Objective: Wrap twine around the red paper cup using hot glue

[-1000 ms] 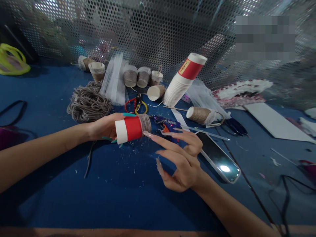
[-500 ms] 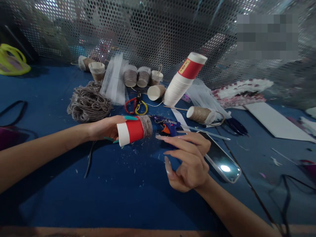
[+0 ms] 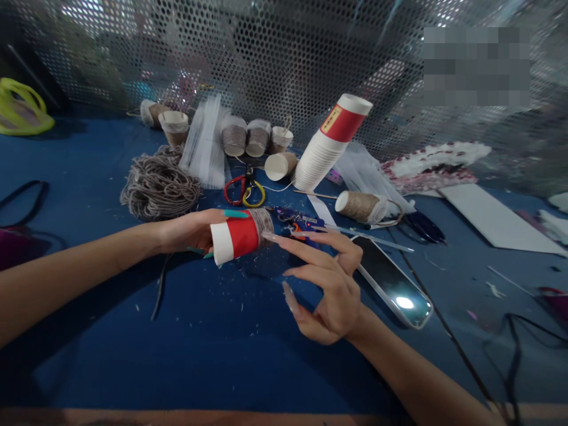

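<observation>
My left hand (image 3: 190,229) is wrapped round a red and white paper cup (image 3: 243,234), which lies on its side in the grip. Grey-brown yarn (image 3: 264,225) is wound round the cup's right-hand end. My right hand (image 3: 328,284) has its fingers apart and holds nothing. Its index fingertip is at the yarn-wound end, seemingly touching it. Behind that hand lies a blue hot glue gun (image 3: 306,220) with an orange trigger, partly covered by the fingers. Red and yellow handled scissors (image 3: 244,190) rest just beyond the cup.
A grey yarn bundle (image 3: 160,183) lies at the left back. A leaning stack of paper cups (image 3: 322,151) stands near the mesh screen (image 3: 284,53). Several yarn-wrapped cups (image 3: 234,137) are beside it. A phone (image 3: 393,281) and a twine-wrapped cup (image 3: 358,206) lie on the right.
My right hand has moved left, bringing its index fingertip to the yarn-wound end of the cup. My left hand and the cup have hardly moved.
</observation>
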Action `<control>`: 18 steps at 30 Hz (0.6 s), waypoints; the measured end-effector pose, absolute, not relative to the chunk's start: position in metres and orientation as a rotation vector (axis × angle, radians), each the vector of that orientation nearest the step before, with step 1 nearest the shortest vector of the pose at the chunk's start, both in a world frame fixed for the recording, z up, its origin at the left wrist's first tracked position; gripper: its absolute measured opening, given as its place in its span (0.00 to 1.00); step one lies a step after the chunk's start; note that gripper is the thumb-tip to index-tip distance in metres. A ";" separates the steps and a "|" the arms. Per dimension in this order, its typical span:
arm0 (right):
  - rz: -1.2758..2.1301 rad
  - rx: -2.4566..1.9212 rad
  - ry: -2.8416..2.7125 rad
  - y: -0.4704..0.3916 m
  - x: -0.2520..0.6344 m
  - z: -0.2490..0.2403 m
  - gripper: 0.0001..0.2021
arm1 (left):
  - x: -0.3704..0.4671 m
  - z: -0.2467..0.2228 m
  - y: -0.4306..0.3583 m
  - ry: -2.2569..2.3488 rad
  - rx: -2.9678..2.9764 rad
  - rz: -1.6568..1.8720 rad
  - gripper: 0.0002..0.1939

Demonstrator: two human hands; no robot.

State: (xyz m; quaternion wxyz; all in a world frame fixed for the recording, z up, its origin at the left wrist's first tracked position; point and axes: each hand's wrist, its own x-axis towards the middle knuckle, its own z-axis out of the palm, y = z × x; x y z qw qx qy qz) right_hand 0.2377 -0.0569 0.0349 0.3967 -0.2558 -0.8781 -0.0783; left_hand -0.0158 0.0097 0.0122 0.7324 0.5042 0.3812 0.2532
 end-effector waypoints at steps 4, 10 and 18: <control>-0.194 -0.726 -2.338 -0.058 0.237 0.036 0.06 | -0.017 0.013 0.009 0.846 1.096 0.535 0.31; -0.130 -0.631 -1.992 -0.048 0.237 0.029 0.16 | -0.022 0.009 0.013 0.760 1.055 0.481 0.29; 0.642 -0.640 -2.135 -0.049 0.235 0.020 0.35 | -0.021 0.004 0.008 0.492 0.984 0.518 0.25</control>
